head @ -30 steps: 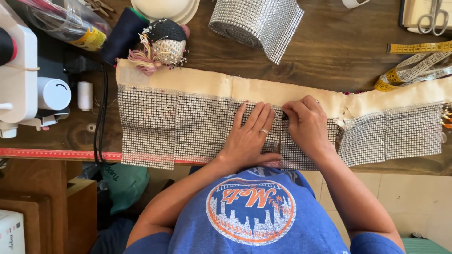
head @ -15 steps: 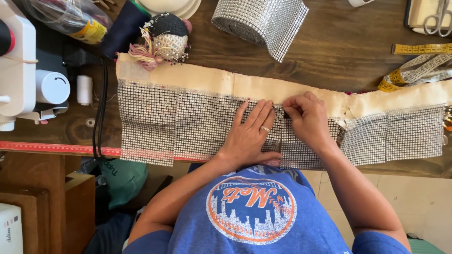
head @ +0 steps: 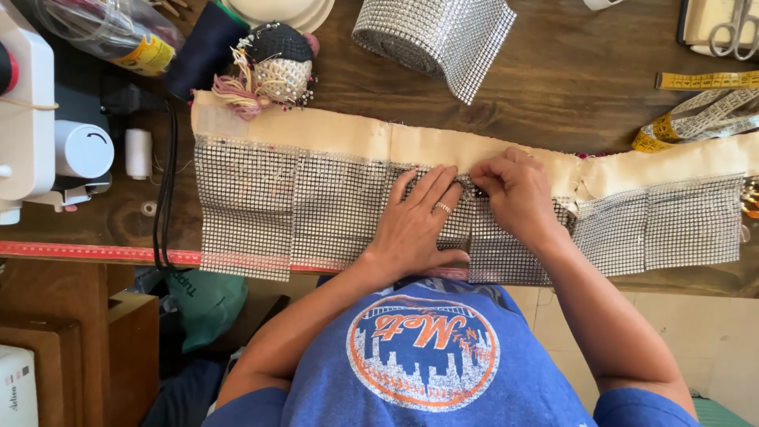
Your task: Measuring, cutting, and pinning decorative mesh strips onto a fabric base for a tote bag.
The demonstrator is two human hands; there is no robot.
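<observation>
Wooden worktable (head: 569, 79): my left hand (head: 415, 229) lies flat, fingers spread, on the rhinestone mesh panels (head: 316, 209); right hand (head: 514, 194) pinches the mesh's top edge.

Left hand (head: 415, 229) flattens rhinestone mesh (head: 316, 209) (silver squares) while right hand (head: 514, 194) pinches cream band (head: 411, 144).

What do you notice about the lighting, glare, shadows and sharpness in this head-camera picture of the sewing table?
Head view: soft, even light, with only faint shadows under the left hand and right hand; the silver mesh panels and the mesh roll sparkle without washing out; the clear plastic bag at top left catches glare; hands and cream fabric strip look sharp; edges bend slightly, as with a wide lens.
</observation>
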